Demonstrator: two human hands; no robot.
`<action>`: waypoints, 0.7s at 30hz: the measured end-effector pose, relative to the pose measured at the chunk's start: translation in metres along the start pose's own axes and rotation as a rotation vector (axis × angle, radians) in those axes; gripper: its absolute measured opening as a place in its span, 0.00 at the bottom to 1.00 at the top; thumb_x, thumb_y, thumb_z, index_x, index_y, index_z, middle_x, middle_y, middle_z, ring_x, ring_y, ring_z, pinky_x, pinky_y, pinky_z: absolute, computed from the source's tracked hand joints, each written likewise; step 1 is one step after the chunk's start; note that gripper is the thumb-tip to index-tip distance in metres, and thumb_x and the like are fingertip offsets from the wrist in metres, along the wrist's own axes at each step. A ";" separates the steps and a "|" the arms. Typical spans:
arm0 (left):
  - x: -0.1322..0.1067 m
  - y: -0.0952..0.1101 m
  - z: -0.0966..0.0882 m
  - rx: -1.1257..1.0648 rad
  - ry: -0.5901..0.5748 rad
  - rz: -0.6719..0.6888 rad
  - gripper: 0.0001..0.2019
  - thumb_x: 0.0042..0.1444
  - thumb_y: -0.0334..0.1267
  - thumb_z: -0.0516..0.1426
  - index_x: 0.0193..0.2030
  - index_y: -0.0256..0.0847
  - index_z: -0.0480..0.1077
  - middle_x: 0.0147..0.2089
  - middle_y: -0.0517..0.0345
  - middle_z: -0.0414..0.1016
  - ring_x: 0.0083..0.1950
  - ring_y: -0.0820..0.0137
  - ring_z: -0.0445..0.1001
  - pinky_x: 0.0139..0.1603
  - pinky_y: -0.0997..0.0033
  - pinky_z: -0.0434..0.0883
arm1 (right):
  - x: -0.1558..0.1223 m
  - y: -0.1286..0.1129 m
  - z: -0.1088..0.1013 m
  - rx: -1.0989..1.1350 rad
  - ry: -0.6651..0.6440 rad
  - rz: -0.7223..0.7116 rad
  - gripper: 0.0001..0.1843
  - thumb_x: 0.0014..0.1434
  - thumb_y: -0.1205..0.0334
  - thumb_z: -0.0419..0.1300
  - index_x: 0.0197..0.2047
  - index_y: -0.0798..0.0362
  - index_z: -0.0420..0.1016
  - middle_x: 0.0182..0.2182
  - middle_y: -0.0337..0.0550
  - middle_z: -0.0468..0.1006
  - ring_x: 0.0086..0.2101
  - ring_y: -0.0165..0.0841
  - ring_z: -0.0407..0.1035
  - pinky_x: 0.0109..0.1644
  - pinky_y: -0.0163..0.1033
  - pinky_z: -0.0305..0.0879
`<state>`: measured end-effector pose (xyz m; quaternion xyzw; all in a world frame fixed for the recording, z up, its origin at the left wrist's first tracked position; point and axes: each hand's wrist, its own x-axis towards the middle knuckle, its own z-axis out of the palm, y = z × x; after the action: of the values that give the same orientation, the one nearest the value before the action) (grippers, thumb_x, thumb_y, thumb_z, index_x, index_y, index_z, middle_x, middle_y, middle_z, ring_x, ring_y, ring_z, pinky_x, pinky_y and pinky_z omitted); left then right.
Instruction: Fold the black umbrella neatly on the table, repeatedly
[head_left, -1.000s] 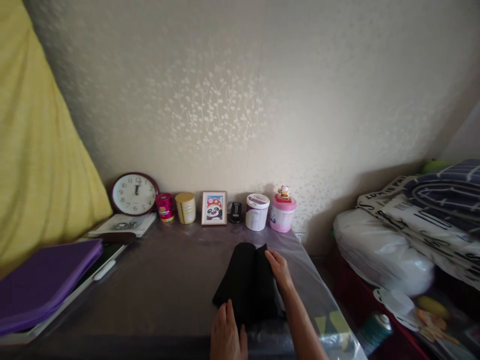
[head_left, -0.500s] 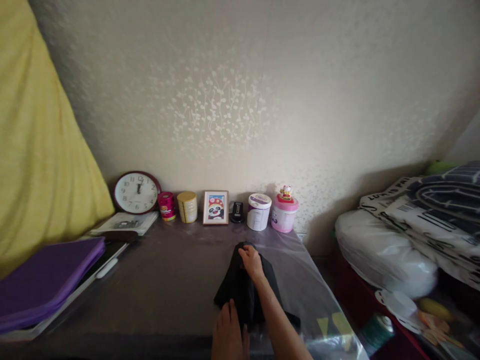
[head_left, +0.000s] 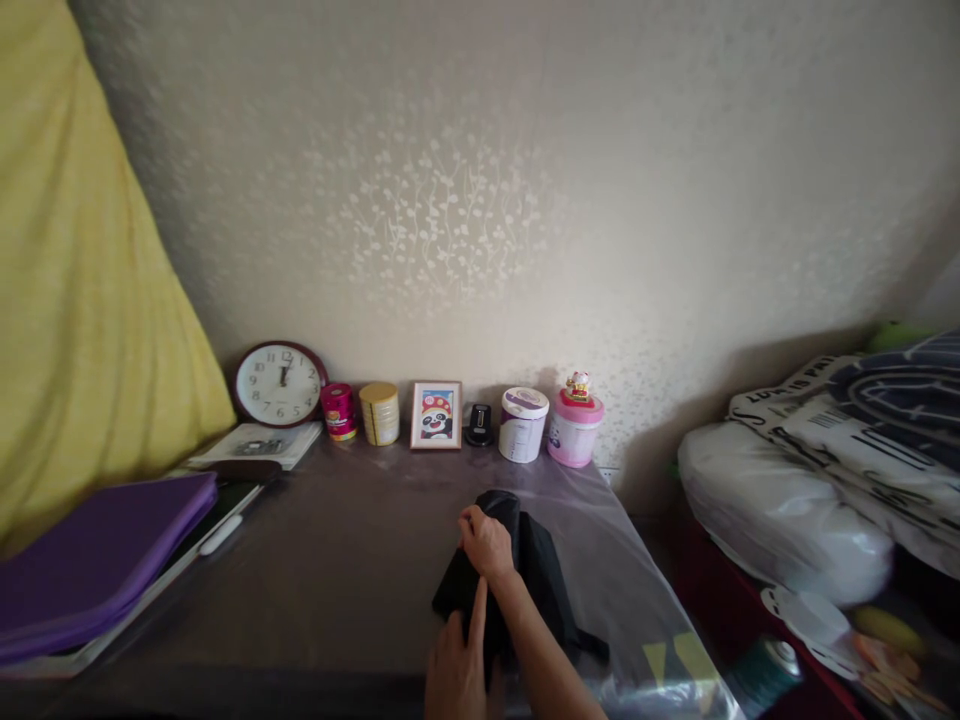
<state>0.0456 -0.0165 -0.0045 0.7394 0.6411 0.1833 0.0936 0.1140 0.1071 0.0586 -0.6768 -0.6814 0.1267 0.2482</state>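
Note:
A black folded cloth (head_left: 536, 575) lies on the dark table (head_left: 337, 560), right of the middle near the front. My right hand (head_left: 487, 545) is closed on the cloth's far left edge, which curls up over my fingers. Resting on the near end of the cloth is my left hand (head_left: 456, 672), its forefinger stretched out and pressing down. My right forearm crosses over the cloth from the lower right.
Along the wall stand a clock (head_left: 279, 384), a red tin (head_left: 339, 412), a yellow tin (head_left: 379, 413), a framed picture (head_left: 436, 415), a white tub (head_left: 523, 424) and a pink tub (head_left: 574, 432). A purple folder (head_left: 97, 560) lies left. Bedding (head_left: 825, 470) is piled right.
My right hand moved from the cloth's right edge to its far end, took hold of it, and has drawn that edge leftward and nearer. My left hand stayed on the near end.

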 end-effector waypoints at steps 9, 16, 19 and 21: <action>0.002 -0.001 0.013 0.105 -0.048 0.001 0.33 0.43 0.29 0.53 0.60 0.37 0.56 0.54 0.43 0.64 0.54 0.58 0.64 0.53 0.63 0.61 | -0.056 0.017 -0.018 0.267 0.092 -0.460 0.13 0.62 0.63 0.47 0.39 0.50 0.72 0.38 0.41 0.77 0.40 0.30 0.69 0.47 0.35 0.61; 0.005 0.000 0.014 0.048 -0.052 -0.041 0.32 0.48 0.29 0.50 0.63 0.32 0.50 0.57 0.43 0.62 0.56 0.60 0.63 0.54 0.65 0.60 | -0.042 0.050 -0.007 0.038 0.204 -0.376 0.16 0.60 0.66 0.48 0.48 0.51 0.71 0.51 0.45 0.71 0.56 0.36 0.57 0.60 0.50 0.49; 0.007 0.004 0.006 0.059 -0.135 -0.075 0.33 0.48 0.29 0.50 0.63 0.32 0.48 0.59 0.41 0.60 0.58 0.58 0.61 0.55 0.65 0.59 | -0.011 0.058 -0.004 -0.012 0.180 -0.337 0.16 0.60 0.66 0.48 0.47 0.49 0.72 0.51 0.43 0.71 0.57 0.35 0.57 0.60 0.50 0.48; 0.009 0.007 0.000 0.070 -0.183 -0.098 0.34 0.47 0.29 0.50 0.64 0.34 0.47 0.60 0.41 0.59 0.59 0.58 0.60 0.55 0.65 0.59 | 0.009 0.063 -0.003 -0.039 0.158 -0.310 0.16 0.60 0.66 0.48 0.47 0.48 0.72 0.51 0.41 0.72 0.57 0.35 0.56 0.60 0.50 0.48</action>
<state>0.0529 -0.0088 -0.0001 0.7236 0.6713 0.0879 0.1347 0.1698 0.1183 0.0308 -0.5762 -0.7584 0.0201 0.3041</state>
